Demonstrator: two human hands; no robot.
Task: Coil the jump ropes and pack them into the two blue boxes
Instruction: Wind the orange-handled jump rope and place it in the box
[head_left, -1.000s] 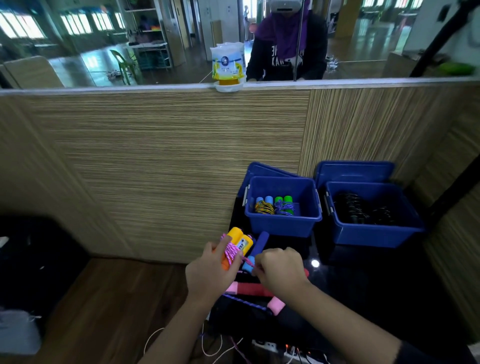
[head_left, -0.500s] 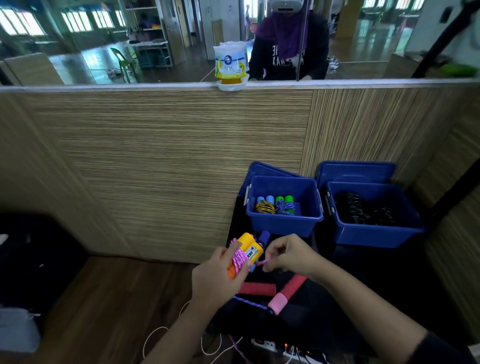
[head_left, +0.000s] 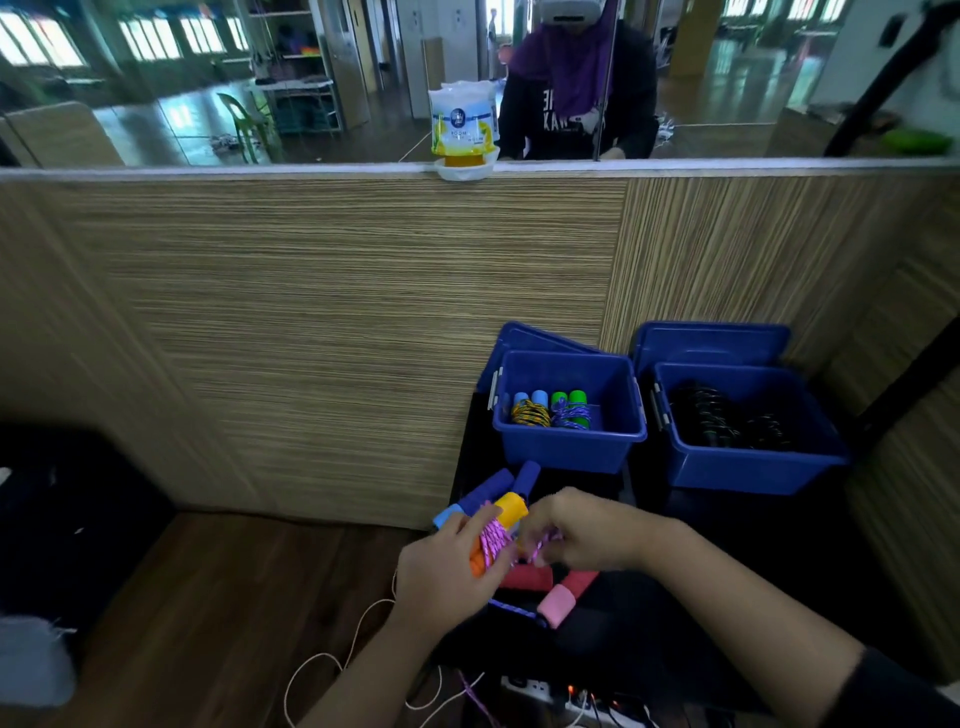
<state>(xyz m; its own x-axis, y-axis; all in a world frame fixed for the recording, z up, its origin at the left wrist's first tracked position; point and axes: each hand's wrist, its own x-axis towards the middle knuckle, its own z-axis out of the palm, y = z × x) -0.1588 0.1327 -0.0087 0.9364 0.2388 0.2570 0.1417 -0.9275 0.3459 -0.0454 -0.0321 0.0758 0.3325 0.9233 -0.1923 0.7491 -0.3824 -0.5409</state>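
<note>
My left hand grips the yellow-orange handles of a jump rope, with pink cord wound around them. My right hand pinches the loose end of that pink cord just right of the handles. The left blue box holds two coiled ropes, one with blue handles and one with green handles. The right blue box holds dark coiled ropes. Purple handles and pink-red handles lie on the black surface under my hands.
A wood-grain partition rises behind the boxes, with a white packet in a bowl on its ledge and a person seated beyond. White cord trails on the wooden floor. A power strip lies at the bottom.
Both hands have shifted slightly right and nearer each other. My right hand has carried the pink cord end around the yellow-orange handles; the purple handles behind are more exposed.
</note>
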